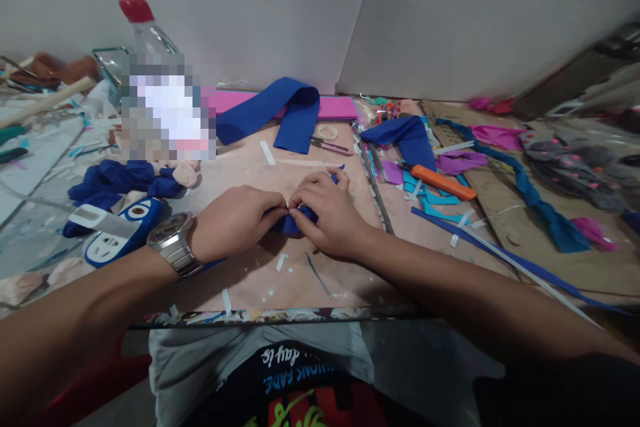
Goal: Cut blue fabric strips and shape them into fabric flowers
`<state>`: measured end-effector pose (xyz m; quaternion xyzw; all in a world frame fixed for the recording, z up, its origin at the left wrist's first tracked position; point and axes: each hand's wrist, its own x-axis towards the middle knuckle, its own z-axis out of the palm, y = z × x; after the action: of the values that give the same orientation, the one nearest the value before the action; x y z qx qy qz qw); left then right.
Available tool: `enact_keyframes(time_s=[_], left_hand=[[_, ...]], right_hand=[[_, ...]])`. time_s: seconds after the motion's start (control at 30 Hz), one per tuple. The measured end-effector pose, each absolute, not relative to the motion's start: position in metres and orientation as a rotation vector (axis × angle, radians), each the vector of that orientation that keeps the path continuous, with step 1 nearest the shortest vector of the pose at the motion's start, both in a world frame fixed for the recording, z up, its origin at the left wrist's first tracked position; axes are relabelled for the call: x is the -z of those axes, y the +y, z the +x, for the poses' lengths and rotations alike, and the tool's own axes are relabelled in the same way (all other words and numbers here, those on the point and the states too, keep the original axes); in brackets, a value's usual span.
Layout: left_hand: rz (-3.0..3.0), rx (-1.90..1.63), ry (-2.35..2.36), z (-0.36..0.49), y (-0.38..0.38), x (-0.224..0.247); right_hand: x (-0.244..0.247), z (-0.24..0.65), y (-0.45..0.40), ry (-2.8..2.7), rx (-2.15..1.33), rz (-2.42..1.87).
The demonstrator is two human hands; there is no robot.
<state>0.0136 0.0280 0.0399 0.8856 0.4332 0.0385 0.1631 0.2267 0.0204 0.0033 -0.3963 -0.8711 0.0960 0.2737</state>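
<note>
Between my two hands is a small piece of dark blue fabric (289,225), bunched over the tabletop. My left hand (237,217), with a metal watch (175,240) on its wrist, pinches the fabric between thumb and forefinger. My right hand (327,210) meets it there, thumb and forefinger pinching the same piece. A bit of blue shows past the right fingers too. The fingertips nearly touch, and part of the fabric is hidden beneath them. Beyond the hands lies a long blue fabric strip (295,103), folded over, beside small scissors (333,145).
Gathered blue fabric (113,180) and a blue-and-white power strip (123,233) lie on the left. Behind stands a clear bottle with a red cap (136,10). An orange cutter (443,182), another blue strip (405,137) and scraps lie right. A tape roll (328,132) sits ahead.
</note>
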Motion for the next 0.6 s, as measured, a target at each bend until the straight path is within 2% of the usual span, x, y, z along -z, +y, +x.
enact_keyframes(time_s=[0.2, 0.6], left_hand=[[2.603, -0.012, 1.206, 0.0169, 0.0229, -0.0408], [2.521, -0.101, 1.199, 0.0131, 0.0213, -0.0434]], right_hand=[[-0.0021, 0.2268, 0.0211, -2.390, -0.330, -1.023], [-0.0043, 0.2288, 0.0218, -2.347, -0.403, -0.935]])
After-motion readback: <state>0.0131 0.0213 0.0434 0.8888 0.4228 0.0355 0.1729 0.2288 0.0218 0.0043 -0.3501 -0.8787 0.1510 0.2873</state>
